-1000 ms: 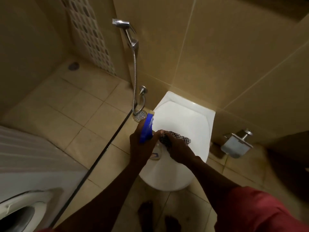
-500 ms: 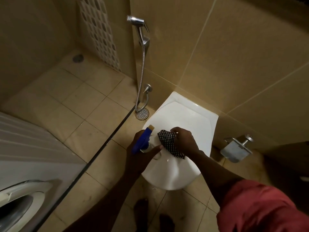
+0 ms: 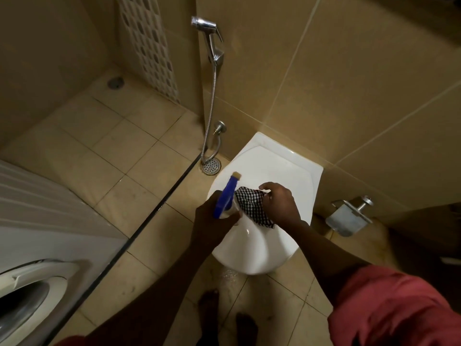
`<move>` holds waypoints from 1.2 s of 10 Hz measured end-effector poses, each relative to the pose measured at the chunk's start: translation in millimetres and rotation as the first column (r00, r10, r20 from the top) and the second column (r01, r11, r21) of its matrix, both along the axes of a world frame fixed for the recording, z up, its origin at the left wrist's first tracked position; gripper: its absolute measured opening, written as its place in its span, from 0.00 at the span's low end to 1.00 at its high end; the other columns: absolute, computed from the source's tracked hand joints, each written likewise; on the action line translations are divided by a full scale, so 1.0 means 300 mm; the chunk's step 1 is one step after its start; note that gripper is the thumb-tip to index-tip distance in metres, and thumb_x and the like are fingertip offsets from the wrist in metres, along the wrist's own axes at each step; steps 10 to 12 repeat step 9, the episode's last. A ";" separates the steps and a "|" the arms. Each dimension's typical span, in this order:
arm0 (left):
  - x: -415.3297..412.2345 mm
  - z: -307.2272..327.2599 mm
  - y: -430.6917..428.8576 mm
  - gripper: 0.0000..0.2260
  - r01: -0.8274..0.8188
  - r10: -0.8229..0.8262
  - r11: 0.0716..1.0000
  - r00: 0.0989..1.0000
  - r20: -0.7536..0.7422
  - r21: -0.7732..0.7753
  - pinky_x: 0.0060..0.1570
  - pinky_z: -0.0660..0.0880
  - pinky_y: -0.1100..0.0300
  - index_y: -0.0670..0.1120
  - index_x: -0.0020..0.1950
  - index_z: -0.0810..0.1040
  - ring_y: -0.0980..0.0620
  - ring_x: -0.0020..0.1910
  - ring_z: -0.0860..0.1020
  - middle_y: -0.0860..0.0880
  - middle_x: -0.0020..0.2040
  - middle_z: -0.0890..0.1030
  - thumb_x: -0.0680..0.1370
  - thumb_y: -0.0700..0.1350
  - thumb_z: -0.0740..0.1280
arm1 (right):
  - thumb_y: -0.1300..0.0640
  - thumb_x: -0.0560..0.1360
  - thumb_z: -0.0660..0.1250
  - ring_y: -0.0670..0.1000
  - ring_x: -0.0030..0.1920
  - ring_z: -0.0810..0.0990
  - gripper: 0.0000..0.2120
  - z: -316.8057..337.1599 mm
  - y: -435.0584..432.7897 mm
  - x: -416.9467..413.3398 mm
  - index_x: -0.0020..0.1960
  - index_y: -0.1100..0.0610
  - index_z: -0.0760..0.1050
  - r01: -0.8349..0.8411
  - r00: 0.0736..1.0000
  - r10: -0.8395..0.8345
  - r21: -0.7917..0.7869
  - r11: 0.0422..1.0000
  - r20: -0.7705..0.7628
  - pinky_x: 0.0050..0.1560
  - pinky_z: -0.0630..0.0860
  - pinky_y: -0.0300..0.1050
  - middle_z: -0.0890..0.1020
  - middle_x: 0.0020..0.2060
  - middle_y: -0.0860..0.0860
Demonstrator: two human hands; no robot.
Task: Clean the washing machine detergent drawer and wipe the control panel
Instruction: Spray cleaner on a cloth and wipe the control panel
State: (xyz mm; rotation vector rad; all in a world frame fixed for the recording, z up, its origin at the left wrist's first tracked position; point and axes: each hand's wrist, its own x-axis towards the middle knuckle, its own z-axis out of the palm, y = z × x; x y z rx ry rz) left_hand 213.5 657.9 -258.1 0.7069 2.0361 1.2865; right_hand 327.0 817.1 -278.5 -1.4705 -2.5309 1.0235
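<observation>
My left hand grips a spray bottle with a blue trigger head, its nozzle pointing up and away. My right hand holds a black-and-white checked cloth just to the right of the bottle, over the closed white toilet lid. The white washing machine fills the lower left; part of its round door shows. Its detergent drawer and control panel are out of view.
A chrome hand sprayer hangs on the tiled wall with its hose running down to a floor drain. A metal paper holder is fixed at the right. A dark floor strip separates the shower area. My bare feet stand below the toilet.
The view has tilted down and left slightly. My left hand tilted the bottle and lowered it a little; my right hand lifted the cloth up beside the nozzle.
</observation>
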 end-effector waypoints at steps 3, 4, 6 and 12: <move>0.116 0.021 0.067 0.28 0.179 -0.180 0.984 0.984 0.021 0.008 0.62 0.76 0.60 0.42 0.67 0.74 0.53 0.57 0.78 0.45 0.61 0.81 0.69 0.45 0.78 | 0.63 0.77 0.61 0.53 0.59 0.78 0.14 0.032 0.025 0.056 0.61 0.55 0.76 0.086 0.996 -0.086 0.005 0.996 -0.012 0.57 0.77 0.48 0.79 0.61 0.53; 0.110 0.017 0.062 0.30 0.230 -0.230 0.973 0.973 -0.001 -0.006 0.55 0.73 0.74 0.43 0.67 0.74 0.57 0.55 0.77 0.47 0.61 0.81 0.68 0.48 0.79 | 0.63 0.77 0.61 0.53 0.59 0.78 0.14 0.031 0.030 0.071 0.60 0.55 0.77 0.104 0.995 -0.104 0.004 0.995 -0.002 0.57 0.76 0.48 0.79 0.61 0.52; 0.086 0.009 0.057 0.38 0.277 -0.279 0.958 0.960 -0.026 -0.072 0.56 0.70 0.78 0.45 0.72 0.69 0.59 0.60 0.74 0.49 0.67 0.77 0.65 0.51 0.80 | 0.65 0.77 0.61 0.52 0.58 0.79 0.14 0.061 0.038 0.077 0.59 0.54 0.77 0.121 0.993 -0.121 0.022 0.992 -0.017 0.57 0.79 0.53 0.79 0.61 0.52; 0.040 0.070 -0.030 0.31 0.285 -0.322 0.926 0.939 -0.123 -0.245 0.67 0.60 0.73 0.41 0.72 0.68 0.47 0.68 0.72 0.44 0.70 0.74 0.72 0.42 0.76 | 0.66 0.75 0.61 0.51 0.53 0.79 0.15 0.184 0.077 0.106 0.59 0.56 0.78 0.079 0.993 -0.066 0.137 0.987 -0.093 0.52 0.74 0.42 0.80 0.59 0.52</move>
